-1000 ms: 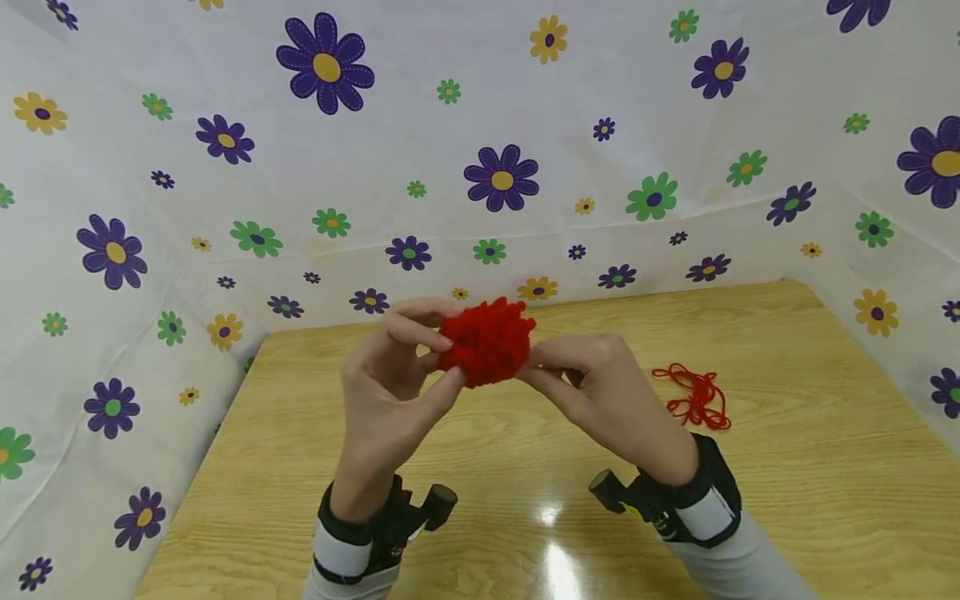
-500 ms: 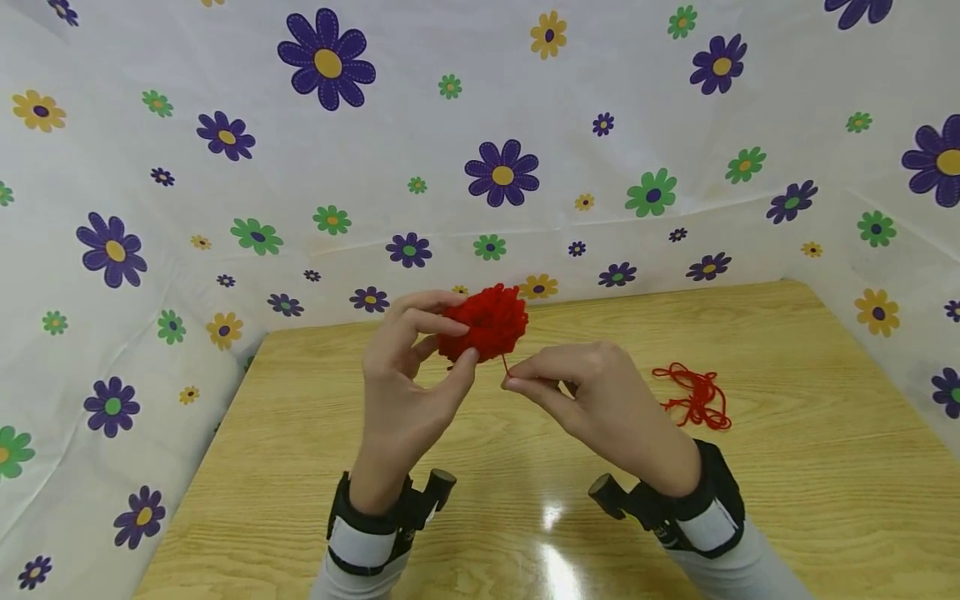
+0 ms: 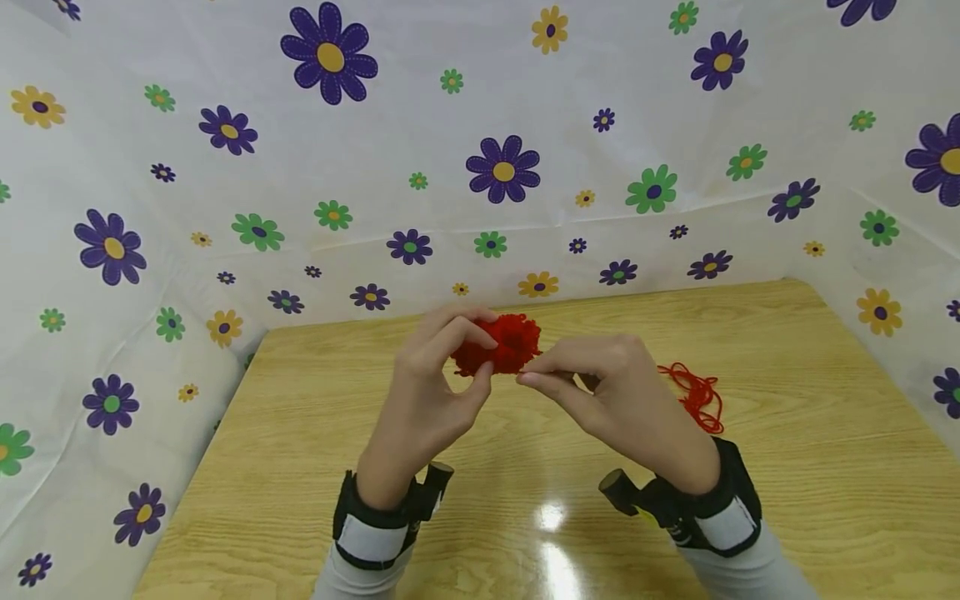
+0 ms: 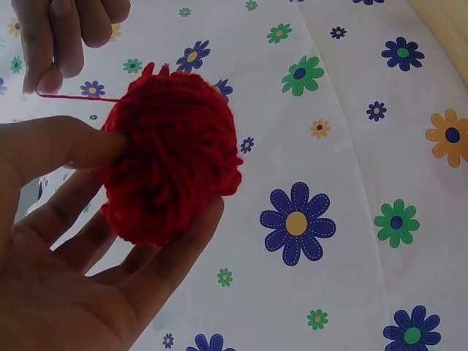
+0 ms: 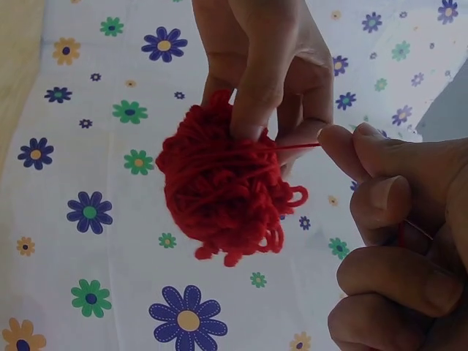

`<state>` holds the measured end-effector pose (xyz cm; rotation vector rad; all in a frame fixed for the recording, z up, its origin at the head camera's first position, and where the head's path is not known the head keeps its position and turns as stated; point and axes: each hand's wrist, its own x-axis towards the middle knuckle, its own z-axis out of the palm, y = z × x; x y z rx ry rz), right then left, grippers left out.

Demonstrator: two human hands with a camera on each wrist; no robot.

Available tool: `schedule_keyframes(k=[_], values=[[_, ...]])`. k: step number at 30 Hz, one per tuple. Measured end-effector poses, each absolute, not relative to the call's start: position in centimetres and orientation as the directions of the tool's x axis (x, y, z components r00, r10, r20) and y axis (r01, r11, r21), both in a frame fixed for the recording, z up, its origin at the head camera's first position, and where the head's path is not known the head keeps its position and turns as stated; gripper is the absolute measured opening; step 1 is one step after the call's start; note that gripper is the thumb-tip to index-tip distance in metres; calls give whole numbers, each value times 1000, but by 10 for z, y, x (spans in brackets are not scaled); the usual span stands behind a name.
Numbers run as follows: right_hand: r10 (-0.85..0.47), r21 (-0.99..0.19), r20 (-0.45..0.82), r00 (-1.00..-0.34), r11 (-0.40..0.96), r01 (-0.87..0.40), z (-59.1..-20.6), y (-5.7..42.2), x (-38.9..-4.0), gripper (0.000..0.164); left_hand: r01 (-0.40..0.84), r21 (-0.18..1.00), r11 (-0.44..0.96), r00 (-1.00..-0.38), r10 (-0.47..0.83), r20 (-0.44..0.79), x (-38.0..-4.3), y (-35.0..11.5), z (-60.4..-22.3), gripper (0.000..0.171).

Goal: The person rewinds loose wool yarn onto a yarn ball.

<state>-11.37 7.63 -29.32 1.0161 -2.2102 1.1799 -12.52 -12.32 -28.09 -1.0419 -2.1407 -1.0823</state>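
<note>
A ball of red yarn (image 3: 513, 342), with small loops sticking out at its edge, is held up above the table. My left hand (image 3: 435, 383) grips it from the left between thumb and fingers. In the left wrist view the thumb presses on the near face of the yarn ball (image 4: 172, 157), the fingers behind it. My right hand (image 3: 607, 392) pinches a strand of yarn (image 5: 300, 146) between thumb and forefinger, just right of the ball. The strand runs taut from the ball to those fingertips. Its other fingers are curled, and some yarn shows between them in the right wrist view.
A loose tangle of red yarn (image 3: 701, 396) lies on the wooden table (image 3: 300, 467), behind the right wrist. A white cloth (image 3: 390, 158) printed with flowers stands around the back and sides of the table. Both wrists wear black straps with cameras.
The yarn ball and my left hand have moved a little right, rising and then dropping back. My right hand went from touching the ball to drawing a strand beside it.
</note>
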Motion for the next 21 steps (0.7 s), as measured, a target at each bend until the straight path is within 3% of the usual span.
schedule_keyframes(k=[7,15,21], values=[[-352,-561,665,-659,347,-752,-281,82,-112,6,795,466,389,-607,529,594,-136,-128,-295,27],[-291,-552,702,-650,356,-755,-266,83,-110,7,794,523,311,-593,584,554,-121,-124,-271,28],[-275,-556,695,-664,381,-739,-279,88,-123,6,780,556,287,-595,613,519,-113,-121,-258,28]])
